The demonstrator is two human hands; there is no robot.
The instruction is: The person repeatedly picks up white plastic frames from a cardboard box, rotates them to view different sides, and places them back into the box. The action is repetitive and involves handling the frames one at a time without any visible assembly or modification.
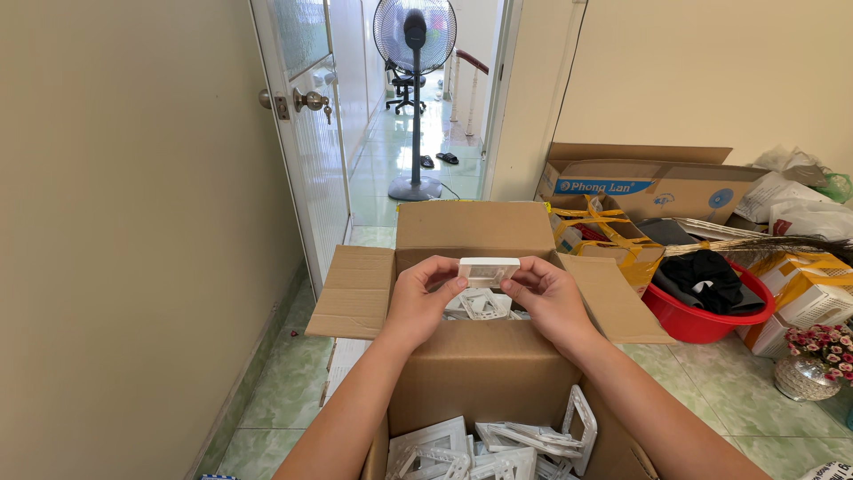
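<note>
Head view shows the left hand (425, 298) and the right hand (549, 298) raised together over an open cardboard box (484, 364), each pinching one end of a small white plastic frame (488, 271) between thumb and fingertips. The fingers of both hands are curled closed on the frame, which sits level between them, above the box's open top. Directly under the hands, more white plastic parts (482, 306) lie inside that box. Its flaps are folded out to the left, right and back.

Nearer the camera, between the forearms, a second box (613, 449) holds a heap of white frames (498, 449), some lying flat and one standing on edge.

To the right on the green tiled floor (289, 391) stand a red basin (706, 322) filled with dark cloth, taped cartons (613, 233), a large open carton (657, 182) against the wall, and a small pot of pink flowers (813, 356). Beyond the boxes a standing fan (415, 53) is in the corridor, with a white door (306, 133) open on the left.
</note>
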